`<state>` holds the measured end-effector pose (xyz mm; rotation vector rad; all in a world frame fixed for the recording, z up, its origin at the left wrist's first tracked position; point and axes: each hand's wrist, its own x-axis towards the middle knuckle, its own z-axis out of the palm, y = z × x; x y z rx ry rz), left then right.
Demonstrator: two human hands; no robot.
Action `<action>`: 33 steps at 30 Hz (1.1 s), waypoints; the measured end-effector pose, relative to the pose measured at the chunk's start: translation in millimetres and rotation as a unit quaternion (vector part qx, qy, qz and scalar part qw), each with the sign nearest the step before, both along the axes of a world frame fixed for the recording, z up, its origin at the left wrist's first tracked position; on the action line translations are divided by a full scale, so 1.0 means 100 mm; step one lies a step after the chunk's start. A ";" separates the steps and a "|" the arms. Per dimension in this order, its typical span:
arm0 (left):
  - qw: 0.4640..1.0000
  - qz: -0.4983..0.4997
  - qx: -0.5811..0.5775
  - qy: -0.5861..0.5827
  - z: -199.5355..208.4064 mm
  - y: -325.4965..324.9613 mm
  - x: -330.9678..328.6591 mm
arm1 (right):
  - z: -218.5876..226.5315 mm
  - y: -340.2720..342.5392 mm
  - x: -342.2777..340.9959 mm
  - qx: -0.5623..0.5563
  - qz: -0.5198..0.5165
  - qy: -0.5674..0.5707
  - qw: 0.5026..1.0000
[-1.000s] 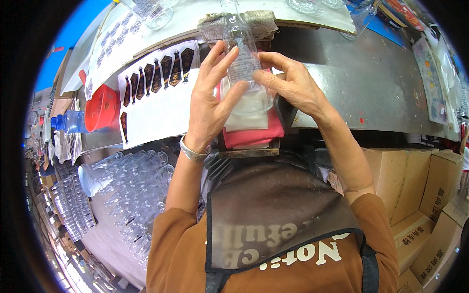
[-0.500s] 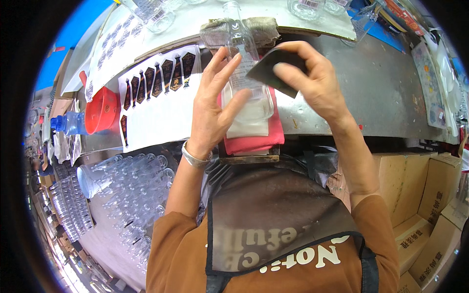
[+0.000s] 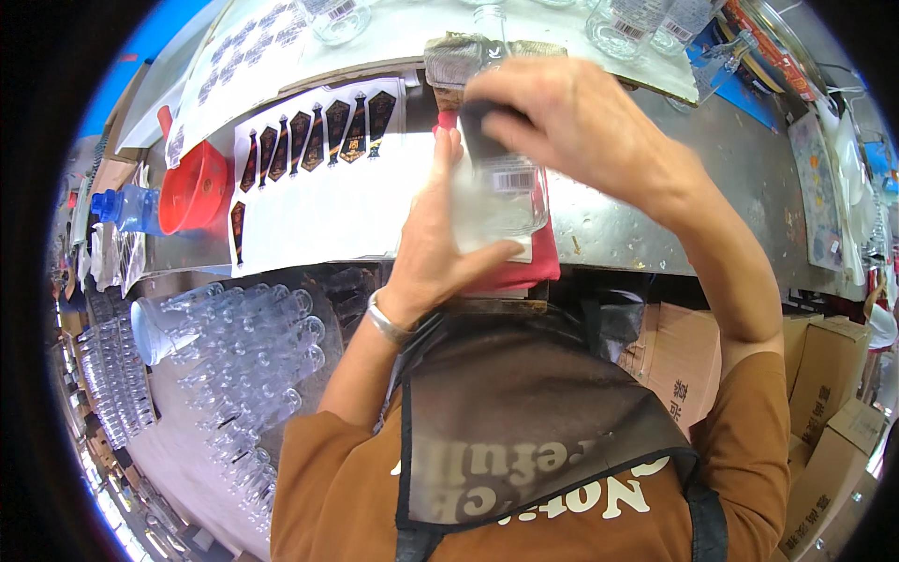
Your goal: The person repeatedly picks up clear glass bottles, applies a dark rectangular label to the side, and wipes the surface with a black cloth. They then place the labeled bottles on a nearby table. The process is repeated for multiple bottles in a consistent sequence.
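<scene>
A clear glass bottle (image 3: pixel 496 214) with printed text and a barcode label lies on a white and red cloth pad (image 3: pixel 536 264), its neck resting on a grey rolled cloth (image 3: pixel 453 62). My right hand (image 3: pixel 590 122), slightly blurred, grips a dark flat scraper (image 3: pixel 479 133) between thumb and fingers over the bottle's upper body. My left hand (image 3: pixel 433 234) lies along the bottle's left side, fingers straight and thumb stretched out by the bottle's base. Left of it, a white sheet (image 3: pixel 323 211) carries several black and gold tie-shaped stickers (image 3: pixel 314 140).
A red plastic bowl (image 3: pixel 194 192) and a blue-capped bottle (image 3: pixel 140 208) stand at the left. Several glass bottles (image 3: pixel 618 33) sit on the raised white shelf (image 3: pixel 393 47). Rows of clear bottles (image 3: pixel 248 337) stand low on the left; cardboard boxes (image 3: pixel 829 375) are at the lower right.
My right hand has moved up and left, bringing the scraper over the bottle. My left hand has moved lower along the bottle's side, thumb now near its base. The view has shifted slightly.
</scene>
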<state>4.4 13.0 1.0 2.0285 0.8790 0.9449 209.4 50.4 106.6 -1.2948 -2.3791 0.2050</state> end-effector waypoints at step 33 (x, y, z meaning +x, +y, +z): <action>0.998 0.009 -0.045 -0.040 -0.04 -0.06 -0.01 | -0.63 -0.70 0.34 0.031 0.042 0.310 0.949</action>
